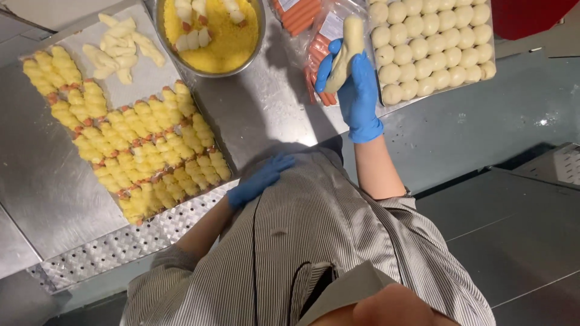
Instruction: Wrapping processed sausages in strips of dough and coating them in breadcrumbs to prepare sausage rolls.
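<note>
Steel table [272,115]: dough-wrapped sausage [345,51] gripped in right hand [356,90], probably upright.

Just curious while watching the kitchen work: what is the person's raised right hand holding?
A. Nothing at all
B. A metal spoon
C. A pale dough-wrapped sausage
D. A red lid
C: the blue-gloved right hand is closed around a pale dough-wrapped sausage, lifted near the tray of dough balls.
</note>
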